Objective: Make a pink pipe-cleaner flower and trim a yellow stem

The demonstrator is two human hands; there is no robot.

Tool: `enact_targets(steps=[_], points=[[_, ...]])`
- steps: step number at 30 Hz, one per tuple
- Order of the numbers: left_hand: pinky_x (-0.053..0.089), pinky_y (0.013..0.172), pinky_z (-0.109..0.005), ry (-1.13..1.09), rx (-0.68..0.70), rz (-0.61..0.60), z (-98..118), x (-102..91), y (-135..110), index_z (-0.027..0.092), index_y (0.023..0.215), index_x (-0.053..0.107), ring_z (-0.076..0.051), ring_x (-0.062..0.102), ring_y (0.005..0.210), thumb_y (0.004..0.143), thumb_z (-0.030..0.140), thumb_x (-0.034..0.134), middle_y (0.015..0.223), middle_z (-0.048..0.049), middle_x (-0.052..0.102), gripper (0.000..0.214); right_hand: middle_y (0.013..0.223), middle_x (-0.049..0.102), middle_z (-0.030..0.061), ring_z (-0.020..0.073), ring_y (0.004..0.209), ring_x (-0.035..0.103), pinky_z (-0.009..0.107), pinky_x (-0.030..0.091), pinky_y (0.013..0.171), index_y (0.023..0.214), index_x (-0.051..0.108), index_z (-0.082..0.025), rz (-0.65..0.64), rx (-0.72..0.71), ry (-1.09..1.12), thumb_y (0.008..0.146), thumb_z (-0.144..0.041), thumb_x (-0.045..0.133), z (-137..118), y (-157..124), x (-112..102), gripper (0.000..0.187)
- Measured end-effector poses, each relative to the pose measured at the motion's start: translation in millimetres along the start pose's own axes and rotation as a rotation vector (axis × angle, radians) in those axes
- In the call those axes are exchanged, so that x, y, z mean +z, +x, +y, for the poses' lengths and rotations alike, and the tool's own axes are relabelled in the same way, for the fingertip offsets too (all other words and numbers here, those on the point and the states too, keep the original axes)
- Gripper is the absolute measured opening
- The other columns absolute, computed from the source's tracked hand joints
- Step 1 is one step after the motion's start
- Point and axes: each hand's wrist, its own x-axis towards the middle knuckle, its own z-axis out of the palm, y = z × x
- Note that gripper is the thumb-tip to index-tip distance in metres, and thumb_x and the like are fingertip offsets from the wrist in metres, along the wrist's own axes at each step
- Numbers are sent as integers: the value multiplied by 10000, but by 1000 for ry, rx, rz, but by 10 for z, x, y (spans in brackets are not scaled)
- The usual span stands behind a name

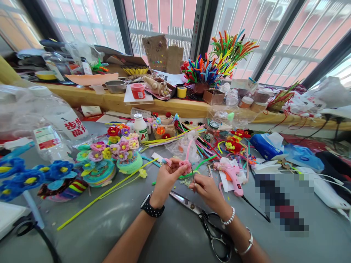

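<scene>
My left hand (168,179), with a dark watch strap at the wrist, pinches a pink pipe-cleaner flower (185,166). A lighter pink pipe-cleaner stem (189,149) rises above the flower. In the fingers of my right hand (206,190) is a thin dark rod-like piece (193,176), its tip close against the flower; its kind is not clear. Below the hands lie large black-handled scissors (189,205). To the right, a pink glue gun (232,176) rests on white paper. Small pale green scraps (185,182) are scattered between the hands.
At left stand finished pipe-cleaner flower pots (128,163), blue pipe-cleaner flowers (30,178) and a large plastic bottle (59,113). A yellow pipe cleaner (106,193) crosses the table. Behind are a white bottle (140,128), a glass jar (211,131) and a cluttered wooden ledge (170,106). A blue tissue pack (265,145) lies right.
</scene>
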Motion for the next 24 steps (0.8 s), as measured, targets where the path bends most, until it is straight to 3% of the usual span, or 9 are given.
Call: enact_targets(steps=[4, 9, 14, 24], points=[[447, 610, -206, -20, -17, 11, 13, -13, 4, 138, 746, 524, -102, 568, 622, 657, 201, 601, 663, 3, 613, 133, 520, 458, -21, 117, 533, 446, 211, 311, 515, 481, 406, -174, -1, 11, -21, 794, -238, 427, 31, 2, -62, 320], [454, 664, -228, -94, -75, -2, 28, -16, 15, 142, 795, 534, -116, 575, 694, 672, 216, 589, 709, -1, 602, 153, 639, 508, -12, 130, 603, 462, 219, 323, 545, 637, 464, -174, -43, 24, -81, 765, -290, 475, 37, -30, -140, 173], [454, 664, -213, -28, -88, -15, 30, -27, 13, 151, 800, 557, -110, 574, 695, 663, 203, 597, 717, 5, 603, 152, 660, 521, -6, 137, 622, 473, 230, 323, 562, 663, 477, -173, -140, 20, -161, 764, -392, 464, 26, -53, -138, 241], [468, 630, -221, 32, -61, 21, 38, -17, 11, 139, 772, 558, -115, 573, 635, 638, 210, 616, 678, 3, 598, 163, 649, 525, -18, 125, 619, 477, 210, 305, 538, 650, 467, -173, -170, -29, -117, 761, -410, 474, 48, -59, -106, 262]])
